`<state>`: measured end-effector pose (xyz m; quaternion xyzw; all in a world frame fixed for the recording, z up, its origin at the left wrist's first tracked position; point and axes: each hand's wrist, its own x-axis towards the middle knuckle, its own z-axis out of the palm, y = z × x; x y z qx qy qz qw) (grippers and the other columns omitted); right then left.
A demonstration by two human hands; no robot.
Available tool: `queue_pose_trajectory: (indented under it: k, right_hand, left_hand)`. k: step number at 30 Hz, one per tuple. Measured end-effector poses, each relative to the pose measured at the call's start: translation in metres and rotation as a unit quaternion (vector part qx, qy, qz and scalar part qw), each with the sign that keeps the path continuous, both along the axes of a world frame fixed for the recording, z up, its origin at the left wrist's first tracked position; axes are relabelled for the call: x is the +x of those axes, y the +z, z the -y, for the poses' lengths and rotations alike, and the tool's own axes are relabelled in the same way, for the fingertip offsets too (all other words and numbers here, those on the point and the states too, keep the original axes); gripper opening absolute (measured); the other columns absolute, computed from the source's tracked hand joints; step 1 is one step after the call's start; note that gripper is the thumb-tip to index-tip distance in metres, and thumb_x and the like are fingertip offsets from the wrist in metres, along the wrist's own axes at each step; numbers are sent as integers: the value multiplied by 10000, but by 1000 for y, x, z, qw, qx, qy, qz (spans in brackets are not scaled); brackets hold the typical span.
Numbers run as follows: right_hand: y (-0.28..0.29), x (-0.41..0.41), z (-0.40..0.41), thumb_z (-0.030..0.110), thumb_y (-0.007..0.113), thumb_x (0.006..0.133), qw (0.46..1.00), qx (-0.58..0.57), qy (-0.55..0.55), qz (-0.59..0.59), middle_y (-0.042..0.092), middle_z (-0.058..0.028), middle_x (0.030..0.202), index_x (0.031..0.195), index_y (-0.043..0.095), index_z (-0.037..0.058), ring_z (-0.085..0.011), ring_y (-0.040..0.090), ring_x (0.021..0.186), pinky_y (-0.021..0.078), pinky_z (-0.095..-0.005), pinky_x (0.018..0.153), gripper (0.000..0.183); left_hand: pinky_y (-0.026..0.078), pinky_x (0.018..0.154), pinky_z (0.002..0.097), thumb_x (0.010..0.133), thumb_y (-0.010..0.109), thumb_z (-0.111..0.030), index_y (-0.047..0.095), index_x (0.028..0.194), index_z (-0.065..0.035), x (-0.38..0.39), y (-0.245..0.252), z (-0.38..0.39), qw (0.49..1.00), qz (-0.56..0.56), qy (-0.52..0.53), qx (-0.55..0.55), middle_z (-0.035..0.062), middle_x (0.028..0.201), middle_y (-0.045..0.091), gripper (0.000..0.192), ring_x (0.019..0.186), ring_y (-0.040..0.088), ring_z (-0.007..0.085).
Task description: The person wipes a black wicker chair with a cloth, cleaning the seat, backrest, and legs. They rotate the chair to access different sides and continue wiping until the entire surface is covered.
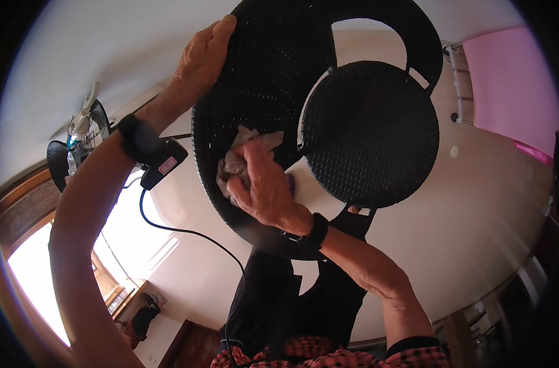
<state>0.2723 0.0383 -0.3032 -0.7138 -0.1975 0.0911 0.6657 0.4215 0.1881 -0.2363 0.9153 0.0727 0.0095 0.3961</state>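
Observation:
A black woven wicker chair stands before me, with its curved backrest (270, 83) on the left and its round seat (371, 138) on the right. My left hand (203, 57) grips the outer edge of the backrest near the top of the view. Lower down, my right hand (270, 188) holds a crumpled greyish-brown cloth (233, 165) against the inner face of the weave. My fingers partly cover the cloth. Both wrists wear black straps.
A black box (164, 163) sits by my left wrist, its cable (201, 233) running down to my body. At far left are an electric fan (98, 117) and a bright window (36, 276). Pink fabric (514, 83) hangs by a white metal rack (456, 87) at right. My dark-trousered legs (279, 299) are below.

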Motion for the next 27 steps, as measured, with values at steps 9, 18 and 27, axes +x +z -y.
queue_pose_trajectory:
  k: [9,18,27]
  right_hand:
    - [-5,-58,68,108,690,788,977,-22,179,-110,565,-171,1067,1135,513,30,-355,616,952,516,-471,794,397]
    - [-18,179,5,48,633,792,974,60,-203,77,536,-171,998,1106,507,15,-357,600,881,506,-423,784,340]
    - [-138,216,46,168,511,930,897,70,-431,-70,502,-207,1156,1199,414,-33,-323,554,1006,435,-397,936,349]
  left_hand:
    - [383,1026,388,1006,367,-564,525,1277,101,1,-14,-19,992,-112,49,-36,246,1226,561,735,1145,529,301]
    - [342,1069,310,1020,405,-542,485,1370,52,2,-4,-13,975,-189,96,-66,135,1288,554,694,1202,490,183]
    - [273,1139,318,1020,405,-539,424,1433,39,3,-10,-9,977,-182,108,-33,148,1427,470,711,1346,406,215]
